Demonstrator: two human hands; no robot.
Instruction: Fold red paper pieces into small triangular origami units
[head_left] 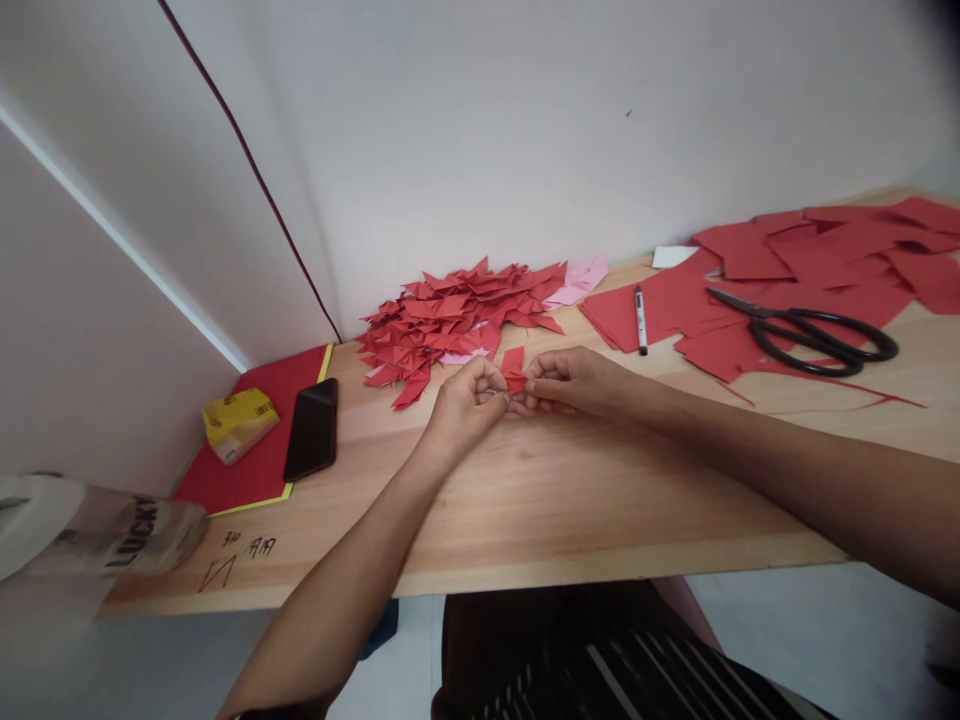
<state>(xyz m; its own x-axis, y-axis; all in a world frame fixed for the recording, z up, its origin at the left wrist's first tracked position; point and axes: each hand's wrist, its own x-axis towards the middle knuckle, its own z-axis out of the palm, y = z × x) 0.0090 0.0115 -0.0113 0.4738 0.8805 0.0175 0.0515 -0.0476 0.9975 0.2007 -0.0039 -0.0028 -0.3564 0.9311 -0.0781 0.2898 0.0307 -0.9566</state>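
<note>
Between my two hands is a small folded piece of red paper [514, 362], held just above the wooden table [525, 500]. My left hand [474, 395] pinches its left side, thumb against the curled fingers. On the right edge, the fingertips of my right hand [566, 380] close on the same paper. My fingers cover its lower part, so the exact fold is hidden. Right behind my hands lies a heap of folded red paper pieces [450, 310], with a few pink paper pieces [577, 280] at its right end.
To the right are flat red paper sheets [825, 250], black-handled scissors [810, 330] and a marker pen [641, 320]. At left, a black phone [311, 430] and a yellow packet [238, 422] rest on a red folder [240, 480]. A clear bottle [142, 530] stands nearer me.
</note>
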